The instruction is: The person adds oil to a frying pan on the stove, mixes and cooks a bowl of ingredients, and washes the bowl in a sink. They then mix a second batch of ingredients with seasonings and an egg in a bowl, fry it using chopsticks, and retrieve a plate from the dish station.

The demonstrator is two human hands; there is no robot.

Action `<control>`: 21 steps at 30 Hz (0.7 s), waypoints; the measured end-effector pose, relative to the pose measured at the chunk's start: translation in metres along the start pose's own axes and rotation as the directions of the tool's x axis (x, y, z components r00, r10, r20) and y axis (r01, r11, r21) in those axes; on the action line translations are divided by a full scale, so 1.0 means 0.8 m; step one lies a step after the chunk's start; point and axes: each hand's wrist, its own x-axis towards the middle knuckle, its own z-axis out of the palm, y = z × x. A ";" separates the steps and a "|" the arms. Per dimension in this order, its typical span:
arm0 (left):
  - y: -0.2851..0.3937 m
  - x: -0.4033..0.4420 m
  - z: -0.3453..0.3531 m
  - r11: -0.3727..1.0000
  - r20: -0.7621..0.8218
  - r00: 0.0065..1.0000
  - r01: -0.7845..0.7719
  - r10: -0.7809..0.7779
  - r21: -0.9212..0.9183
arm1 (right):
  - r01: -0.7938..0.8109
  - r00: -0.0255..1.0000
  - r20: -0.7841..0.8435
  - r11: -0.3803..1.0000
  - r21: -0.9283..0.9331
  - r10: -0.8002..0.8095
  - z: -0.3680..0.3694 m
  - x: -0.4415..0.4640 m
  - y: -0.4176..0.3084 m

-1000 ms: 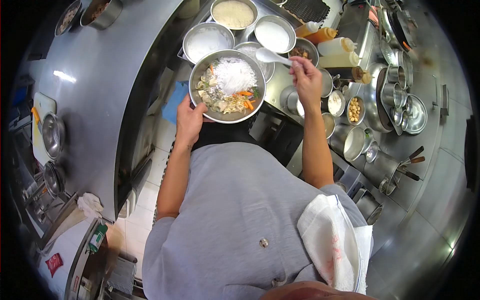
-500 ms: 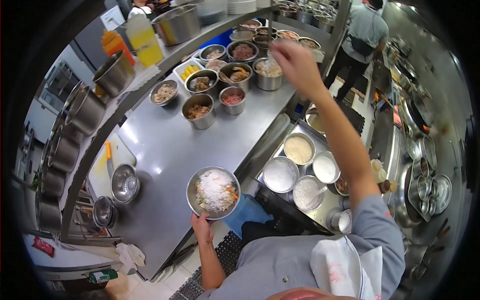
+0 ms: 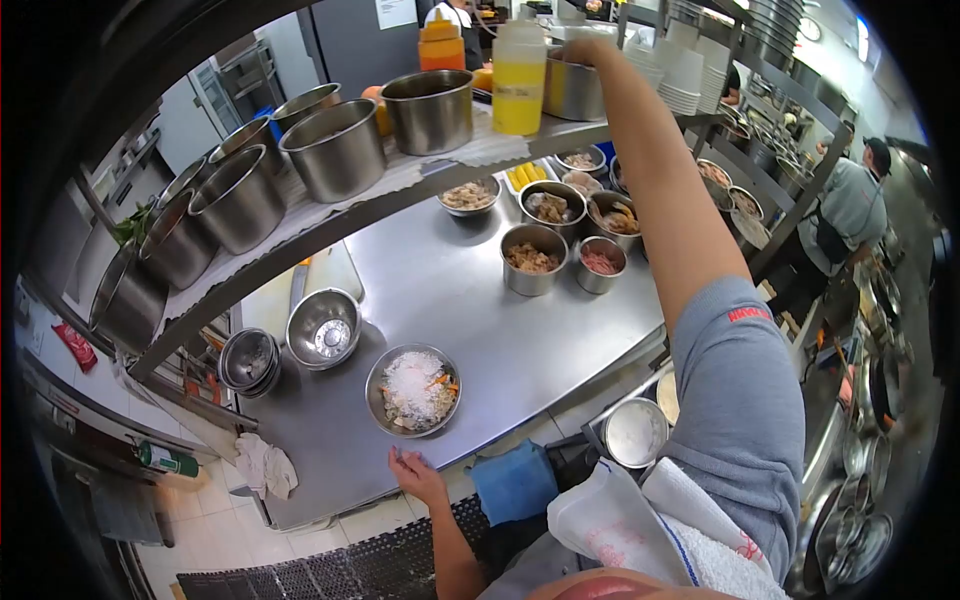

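Note:
A metal bowl [image 3: 374, 412] of chopped food with orange pieces, topped by a mound of white powder, rests on the steel table. Just below it, at the table's edge, my left hand [image 3: 420, 478] is open, fingers loosely apart and off the bowl. My right hand [image 3: 588, 50] is stretched up to the shelf and dips over the rim of a steel pot [image 3: 572, 98]. Its fingers are hidden inside, so what they touch cannot be made out. Beside that pot stands a clear bottle of yellow liquid [image 3: 518, 85].
More steel pots [image 3: 335, 160] line the shelf [image 3: 440, 185]. Containers of meat [image 3: 533, 265] stand at the table's back right. Empty bowls [image 3: 325, 330] and a knife by a cutting board [image 3: 340, 268] lie left. A co-worker [image 3: 845, 215] stands right.
My left hand has let go of the bowl, which now sits on the table. My right hand has moved from above the ingredient containers to the shelf pot. The view has swung left.

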 end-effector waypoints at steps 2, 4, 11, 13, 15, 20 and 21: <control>-0.009 0.006 0.004 0.966 -0.035 0.981 -0.180 0.190 0.187 | -0.052 0.992 -0.128 0.953 -0.298 0.014 0.003 0.004 -0.012; -0.001 0.004 0.005 0.966 -0.051 0.988 -0.135 0.149 0.220 | -0.017 0.986 -0.168 0.973 -0.229 -0.022 0.010 -0.001 -0.018; 0.011 0.006 0.018 0.977 -0.139 0.973 -0.168 0.186 0.133 | -0.052 0.665 -0.714 0.940 -0.337 -0.219 0.004 -0.112 -0.038; 0.007 0.005 0.016 0.983 -0.106 0.983 -0.137 0.150 0.125 | 0.474 0.387 -0.911 0.817 0.330 0.143 0.024 -0.203 -0.097; 0.001 0.006 0.013 0.987 -0.086 0.989 -0.108 0.118 0.118 | 0.384 0.315 -0.942 0.892 0.237 0.114 0.080 -0.205 -0.082; -0.024 0.013 0.009 0.983 -0.062 0.987 -0.137 0.145 0.126 | 0.378 0.200 -0.977 0.914 0.146 0.073 0.204 -0.208 -0.115; -0.027 0.014 0.008 0.983 -0.067 0.988 -0.131 0.141 0.132 | 0.340 0.323 -0.939 0.911 0.233 0.120 0.216 -0.205 -0.117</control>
